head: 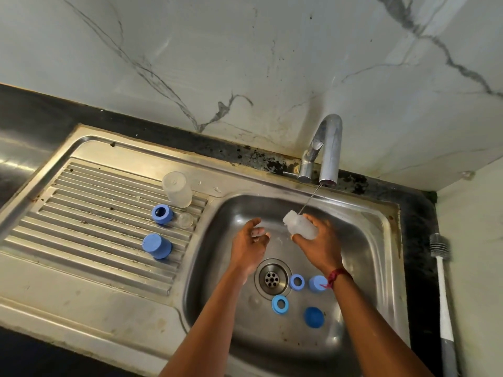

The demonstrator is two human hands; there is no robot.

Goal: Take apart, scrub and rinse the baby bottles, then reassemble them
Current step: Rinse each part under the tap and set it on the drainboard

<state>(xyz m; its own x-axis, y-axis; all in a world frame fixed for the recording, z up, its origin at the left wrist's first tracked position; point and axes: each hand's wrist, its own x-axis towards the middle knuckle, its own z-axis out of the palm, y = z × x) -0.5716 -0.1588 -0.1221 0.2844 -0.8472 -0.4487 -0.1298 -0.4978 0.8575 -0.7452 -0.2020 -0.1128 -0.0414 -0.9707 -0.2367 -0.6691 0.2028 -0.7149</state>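
Right hand (318, 246) — fingers clamped round the translucent bottle (300, 225). The bottle is held tilted above the sink basin (367, 240), directly under a thin water stream (310, 198) from the tap (329, 148).

Left hand (250, 240) — positioned over the basin just beside the bottle, apart from it. Its fingers are curled inward; whether they pinch a small pale part cannot be told.

Basin floor: a blue ring (296, 282) and a blue cap (317, 283) lie right of the drain (271, 278). A second ring (280, 304) and a second cap (314, 317) lie nearer the person.

Drainboard (95, 213), left of the basin: a clear bottle body (177, 189) stands on the ribs. Next to it are a blue collar (162, 213), a small clear part (185, 220) touching the collar, and a blue cover (157, 246) set apart.

A bottle brush (441, 281) lies along the counter (419, 240) right of the sink, bristles toward the wall.
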